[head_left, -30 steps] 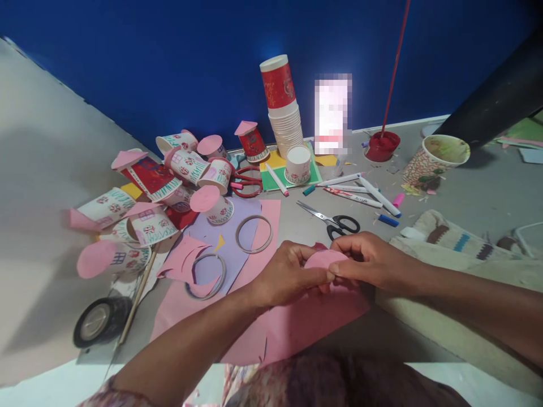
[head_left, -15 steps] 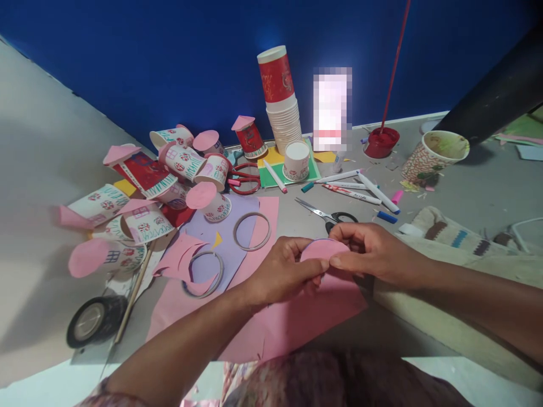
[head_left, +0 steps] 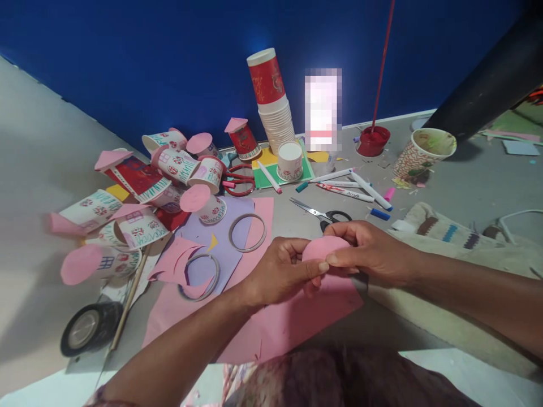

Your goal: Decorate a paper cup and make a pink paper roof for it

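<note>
Between my two hands is a round pink paper disc [head_left: 326,247], held over a larger sheet of pink paper [head_left: 314,316]. My left hand [head_left: 284,270] pinches the disc's left and near edge, its thumb lying along the front. Thumb and fingers of my right hand [head_left: 369,251] grip the right edge, and both thumb tips almost meet at the near rim. Just beyond my right hand lie scissors [head_left: 320,213] with black handles, partly covered by the fingers. Two tape rings [head_left: 247,233] rest on purple and pink paper to the left, near pink paper offcuts [head_left: 176,257].
Decorated paper cups with pink paper tops [head_left: 139,226] crowd the left side. A tall cup stack [head_left: 271,107] leans near the blue wall. Several markers [head_left: 345,192], a red pot [head_left: 373,141], a patterned cup [head_left: 424,152] and cloth [head_left: 441,271] lie right. Black tape [head_left: 85,328] sits front left.
The view has shifted slightly, so the table things appear a little further left. The disc has tilted in my fingers, and the dark line along its far edge no longer shows.
</note>
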Demonstrator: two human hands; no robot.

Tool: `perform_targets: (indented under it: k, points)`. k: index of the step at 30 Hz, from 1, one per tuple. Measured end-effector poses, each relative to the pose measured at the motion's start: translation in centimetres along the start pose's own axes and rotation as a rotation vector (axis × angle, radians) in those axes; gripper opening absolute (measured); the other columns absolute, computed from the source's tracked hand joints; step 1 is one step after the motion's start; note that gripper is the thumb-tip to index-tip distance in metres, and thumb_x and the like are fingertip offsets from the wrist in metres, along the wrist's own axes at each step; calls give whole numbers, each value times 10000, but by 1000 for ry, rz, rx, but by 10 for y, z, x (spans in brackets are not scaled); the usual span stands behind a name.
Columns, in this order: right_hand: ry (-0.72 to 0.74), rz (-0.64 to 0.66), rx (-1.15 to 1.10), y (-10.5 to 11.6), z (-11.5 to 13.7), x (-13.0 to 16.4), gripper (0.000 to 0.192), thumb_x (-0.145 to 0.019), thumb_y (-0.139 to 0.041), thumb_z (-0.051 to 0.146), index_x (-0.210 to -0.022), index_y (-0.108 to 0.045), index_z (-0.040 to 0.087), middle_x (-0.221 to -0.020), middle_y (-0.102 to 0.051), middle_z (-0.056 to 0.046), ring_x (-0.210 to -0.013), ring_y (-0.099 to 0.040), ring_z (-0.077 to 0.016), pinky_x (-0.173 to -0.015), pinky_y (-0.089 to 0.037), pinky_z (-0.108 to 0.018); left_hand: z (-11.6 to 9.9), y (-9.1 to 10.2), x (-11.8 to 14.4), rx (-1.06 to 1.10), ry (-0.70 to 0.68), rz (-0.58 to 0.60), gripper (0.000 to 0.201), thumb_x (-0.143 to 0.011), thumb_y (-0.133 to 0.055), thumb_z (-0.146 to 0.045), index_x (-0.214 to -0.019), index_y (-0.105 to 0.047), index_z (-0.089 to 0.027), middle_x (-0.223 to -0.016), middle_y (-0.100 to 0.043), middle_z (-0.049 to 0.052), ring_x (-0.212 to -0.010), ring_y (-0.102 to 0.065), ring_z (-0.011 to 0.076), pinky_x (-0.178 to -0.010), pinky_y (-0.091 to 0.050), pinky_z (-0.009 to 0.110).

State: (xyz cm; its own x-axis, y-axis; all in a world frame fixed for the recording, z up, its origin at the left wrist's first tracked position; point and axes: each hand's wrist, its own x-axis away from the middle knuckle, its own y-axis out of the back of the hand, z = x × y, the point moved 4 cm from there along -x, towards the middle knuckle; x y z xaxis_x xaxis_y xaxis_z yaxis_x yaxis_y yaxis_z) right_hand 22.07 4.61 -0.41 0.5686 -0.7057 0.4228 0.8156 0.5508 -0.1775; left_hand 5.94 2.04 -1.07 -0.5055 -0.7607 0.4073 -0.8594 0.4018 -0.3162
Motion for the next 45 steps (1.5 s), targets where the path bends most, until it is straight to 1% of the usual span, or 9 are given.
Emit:
perform_targets:
  k: [4, 9, 14, 20, 25, 27, 33, 38, 45]
  points:
    - [39, -38, 126, 3, 4, 0, 179, -729, -751, 284, -761, -606, 185, -609, -556, 55, -564, -461, -91, -513, -328, -220, 2, 2, 0, -37, -23, -22, 348, -782, -855, -435, -767, -708, -119, -644, -672, 24, -540, -601, 110, -584, -489, 247]
    - [31, -52, 178, 2, 3, -2, 185, -687, -751, 290, -732, -600, 192, -584, -480, 78, -538, -397, -82, -486, -301, -221, 3, 3, 0, -164, -42, -57, 272, -810, -795, -332, -675, -676, -129, -615, -655, 26, -546, -577, 107, -554, -441, 228]
    - [49, -65, 192, 4, 2, -2, 182, -714, -738, 301, -777, -597, 205, -607, -513, 70, -549, -444, -99, -495, -334, -229, 3, 4, 1, -120, -26, -63, 242, -815, -776, -339, -717, -685, -137, -616, -656, 16, -521, -568, 101, -547, -450, 228]
    - [357, -304, 414, 13, 9, 3, 235, -765, -777, 303, -933, -638, 215, -749, -590, 34, -625, -516, -125, -579, -444, -255, 5, 8, 2, -109, 0, -159, 294, -796, -795, -382, -706, -670, -131, -583, -638, 16, -488, -580, 110, -538, -469, 243]
    - [756, -376, 699, 12, 12, 6, 83, -853, -716, 179, -865, -650, 227, -958, -678, -61, -850, -643, -193, -681, -502, -299, 3, 10, 2, -151, -7, -208, 280, -802, -781, -381, -729, -674, -133, -625, -664, 22, -516, -623, 115, -545, -502, 228]
    - [844, -397, 772, 12, 11, 6, 90, -882, -703, 156, -878, -656, 233, -977, -685, -73, -939, -667, -219, -730, -522, -319, 3, 11, 2, -145, -14, -207, 286, -800, -787, -385, -730, -669, -134, -634, -670, 23, -522, -635, 117, -550, -511, 228]
    - [827, -437, 812, 14, 11, 5, 117, -895, -712, 168, -955, -636, 232, -1028, -680, -81, -882, -650, -201, -708, -532, -321, 0, 11, 1, -202, -64, -233, 262, -831, -756, -370, -752, -683, -131, -640, -671, 21, -529, -641, 121, -579, -546, 248]
    - [844, -425, 840, 14, 9, 4, 103, -891, -728, 182, -891, -638, 233, -1015, -673, -85, -939, -666, -227, -750, -547, -343, 0, 10, 1, -225, -90, -268, 290, -850, -761, -390, -759, -694, -122, -633, -670, 24, -521, -637, 117, -573, -538, 240]
    - [888, -356, 867, 14, 5, 3, 203, -852, -621, 44, -869, -684, 237, -1105, -649, -74, -1007, -674, -219, -874, -551, -369, -2, 11, 4, 83, -35, -157, 566, -720, -915, -458, -1122, -696, -126, -739, -707, 29, -564, -692, 161, -560, -573, 278]
